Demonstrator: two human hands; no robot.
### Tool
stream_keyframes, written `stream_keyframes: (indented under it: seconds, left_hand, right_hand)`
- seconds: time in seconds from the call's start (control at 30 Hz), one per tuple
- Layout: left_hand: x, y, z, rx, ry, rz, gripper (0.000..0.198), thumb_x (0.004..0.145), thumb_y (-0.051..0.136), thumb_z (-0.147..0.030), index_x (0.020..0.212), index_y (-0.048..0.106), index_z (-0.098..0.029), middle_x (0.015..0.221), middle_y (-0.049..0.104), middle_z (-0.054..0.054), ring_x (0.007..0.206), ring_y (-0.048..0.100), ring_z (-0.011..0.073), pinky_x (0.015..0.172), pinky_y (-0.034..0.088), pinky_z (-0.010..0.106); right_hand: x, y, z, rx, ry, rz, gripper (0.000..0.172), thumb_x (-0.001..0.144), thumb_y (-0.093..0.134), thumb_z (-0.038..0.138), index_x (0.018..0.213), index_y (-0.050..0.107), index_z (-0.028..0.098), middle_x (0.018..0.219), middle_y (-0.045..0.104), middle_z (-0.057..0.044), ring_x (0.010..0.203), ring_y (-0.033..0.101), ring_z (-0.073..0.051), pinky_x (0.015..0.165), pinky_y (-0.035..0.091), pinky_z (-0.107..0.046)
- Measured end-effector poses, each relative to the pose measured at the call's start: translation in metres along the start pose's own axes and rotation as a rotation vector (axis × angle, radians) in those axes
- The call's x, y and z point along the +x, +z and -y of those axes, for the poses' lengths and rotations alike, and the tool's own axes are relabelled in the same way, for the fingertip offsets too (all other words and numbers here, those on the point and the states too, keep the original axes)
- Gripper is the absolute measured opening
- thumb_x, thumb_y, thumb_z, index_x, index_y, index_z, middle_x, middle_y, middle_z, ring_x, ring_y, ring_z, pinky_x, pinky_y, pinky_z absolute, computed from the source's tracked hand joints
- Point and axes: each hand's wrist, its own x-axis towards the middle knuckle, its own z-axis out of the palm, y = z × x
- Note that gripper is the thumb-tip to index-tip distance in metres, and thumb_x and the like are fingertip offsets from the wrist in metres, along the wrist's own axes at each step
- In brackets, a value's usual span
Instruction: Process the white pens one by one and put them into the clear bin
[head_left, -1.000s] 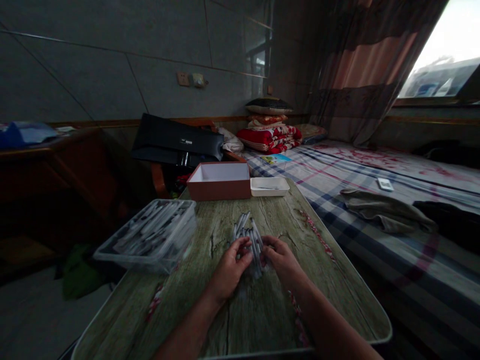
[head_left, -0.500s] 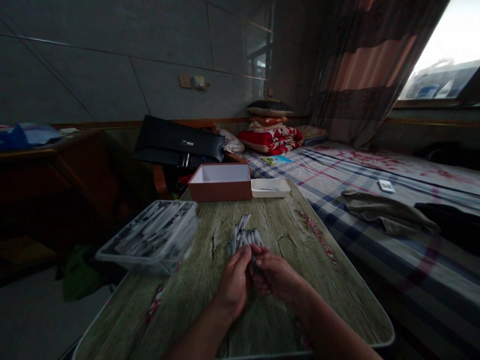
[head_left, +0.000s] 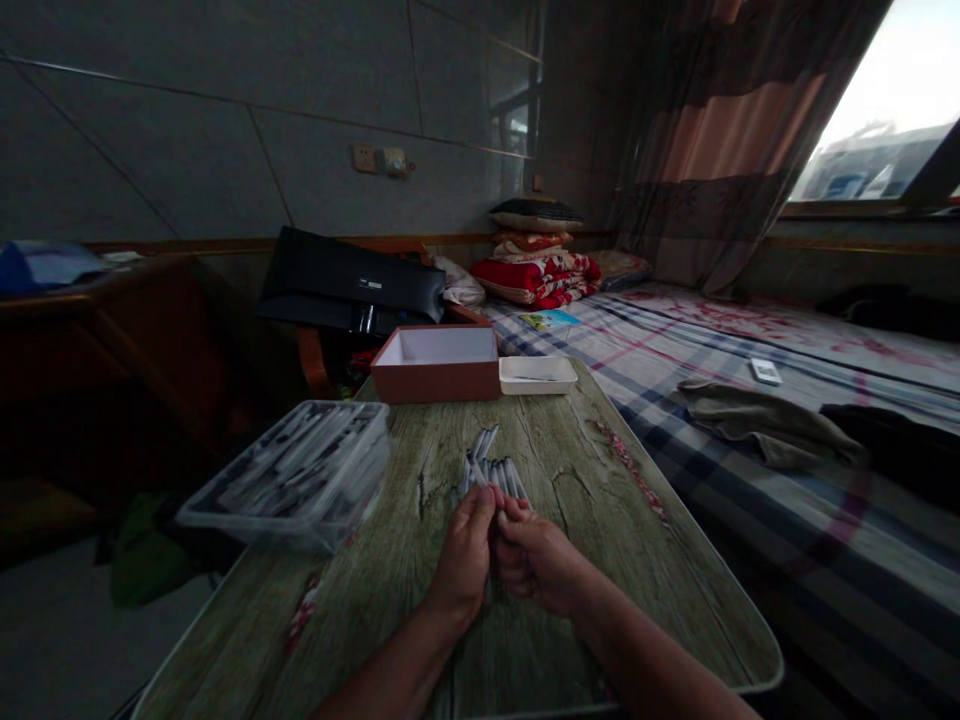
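My left hand [head_left: 466, 545] is closed in a pinch around a slim whitish pen [head_left: 478, 472], whose far end sticks out beyond the fingertips. Against it, my right hand [head_left: 541, 560] has its fingers curled closed at the pen's near end, which the fingers hide. Just beyond both hands, several similar pens [head_left: 513, 478] with dark tips lie side by side on the wood-patterned table [head_left: 637, 590]. To the left, a clear plastic box [head_left: 281, 525] is filled with many more whitish pens and dark parts.
A brown box [head_left: 439, 385] with a white inside stands at the table's far end. Beside it is a shallow white tray [head_left: 538, 385] holding something thin. A bed with a checked sheet [head_left: 720, 470] runs along the right, and a black monitor [head_left: 352, 285] leans behind.
My right hand has turned slightly, its fingers now curled more tightly against my left fingertips. The whole view has shifted a little; the pens on the table stay put.
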Motion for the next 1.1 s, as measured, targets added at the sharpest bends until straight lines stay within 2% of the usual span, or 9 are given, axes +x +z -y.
stream_keyframes:
  seconds: [0.2, 0.33, 0.43, 0.5, 0.57, 0.67, 0.73, 1.0, 1.1]
  left_hand:
    - [0.001, -0.005, 0.002, 0.006, 0.004, -0.035, 0.028, 0.081, 0.058, -0.046, 0.071, 0.053, -0.02, 0.076, 0.068, 0.002, 0.082, 0.065, 0.0193, 0.077, 0.049, 0.032]
    - [0.006, -0.011, -0.006, -0.058, 0.025, -0.05, 0.028, 0.082, 0.058, -0.044, 0.071, 0.056, -0.019, 0.08, 0.069, 0.002, 0.079, 0.064, 0.0172, 0.076, 0.048, 0.03]
    - [0.012, -0.017, -0.015, -0.1, 0.051, -0.076, 0.028, 0.08, 0.061, -0.044, 0.073, 0.059, -0.017, 0.081, 0.066, 0.001, 0.071, 0.06, 0.0129, 0.069, 0.047, 0.025]
    - [0.014, -0.02, -0.018, -0.092, -0.045, -0.018, 0.029, 0.078, 0.063, -0.043, 0.074, 0.06, -0.015, 0.069, 0.06, -0.001, 0.058, 0.054, 0.0092, 0.058, 0.043, 0.021]
    - [0.013, -0.021, -0.018, -0.038, -0.205, 0.14, 0.029, 0.077, 0.065, -0.043, 0.078, 0.06, -0.014, 0.058, 0.052, -0.004, 0.047, 0.044, 0.0058, 0.047, 0.035, 0.018]
    - [0.009, -0.021, -0.012, 0.067, -0.335, 0.422, 0.033, 0.078, 0.065, -0.041, 0.099, 0.057, -0.016, 0.051, 0.049, -0.007, 0.04, 0.036, 0.0048, 0.041, 0.024, 0.017]
    - [0.007, -0.022, -0.009, 0.116, -0.341, 0.517, 0.04, 0.078, 0.065, -0.042, 0.108, 0.051, -0.018, 0.049, 0.05, -0.008, 0.038, 0.035, 0.0055, 0.04, 0.021, 0.017]
    - [0.01, -0.033, -0.011, -0.022, -0.424, 0.542, 0.032, 0.08, 0.062, -0.041, 0.103, 0.05, -0.021, 0.048, 0.048, -0.008, 0.035, 0.029, 0.0048, 0.037, 0.02, 0.016]
    - [0.007, -0.032, -0.01, -0.13, -0.398, 0.461, 0.029, 0.082, 0.06, -0.039, 0.103, 0.055, -0.021, 0.055, 0.054, -0.004, 0.038, 0.038, 0.0059, 0.039, 0.031, 0.017]
  right_hand:
    - [0.0, 0.005, -0.003, -0.09, -0.008, -0.079, 0.044, 0.072, 0.063, 0.06, 0.085, 0.039, 0.026, 0.041, 0.034, 0.014, 0.031, 0.017, -0.004, 0.035, 0.01, -0.015]
    - [-0.002, 0.003, -0.001, -0.101, -0.024, 0.0, 0.042, 0.073, 0.061, 0.061, 0.083, 0.045, 0.023, 0.042, 0.035, 0.012, 0.033, 0.018, -0.004, 0.035, 0.01, -0.016]
    - [-0.003, -0.002, 0.006, -0.111, -0.177, -0.087, 0.038, 0.073, 0.064, 0.054, 0.08, 0.049, 0.02, 0.045, 0.036, 0.011, 0.036, 0.018, -0.004, 0.035, 0.01, -0.017]
    - [-0.003, -0.007, 0.011, -0.085, -0.322, -0.212, 0.037, 0.073, 0.065, 0.052, 0.076, 0.049, 0.019, 0.046, 0.034, 0.011, 0.037, 0.018, -0.004, 0.035, 0.011, -0.017]
    - [-0.001, -0.013, 0.015, -0.088, -0.397, -0.301, 0.039, 0.074, 0.062, 0.055, 0.07, 0.046, 0.019, 0.047, 0.034, 0.01, 0.037, 0.019, -0.004, 0.036, 0.013, -0.017]
    - [0.002, -0.02, 0.017, -0.167, -0.401, -0.377, 0.046, 0.074, 0.059, 0.061, 0.064, 0.043, 0.019, 0.044, 0.032, 0.01, 0.037, 0.021, -0.004, 0.036, 0.014, -0.018]
    - [0.002, -0.022, 0.017, -0.252, -0.392, -0.417, 0.047, 0.073, 0.06, 0.062, 0.062, 0.044, 0.019, 0.043, 0.03, 0.01, 0.036, 0.022, -0.004, 0.036, 0.016, -0.019]
    - [-0.003, -0.017, 0.016, -0.392, -0.347, -0.447, 0.051, 0.075, 0.057, 0.063, 0.054, 0.044, 0.019, 0.042, 0.032, 0.008, 0.036, 0.024, -0.005, 0.037, 0.016, -0.022]
    - [-0.001, -0.018, 0.014, -0.3, -0.316, -0.422, 0.052, 0.075, 0.058, 0.063, 0.053, 0.039, 0.02, 0.041, 0.03, 0.009, 0.035, 0.022, -0.004, 0.036, 0.015, -0.021]
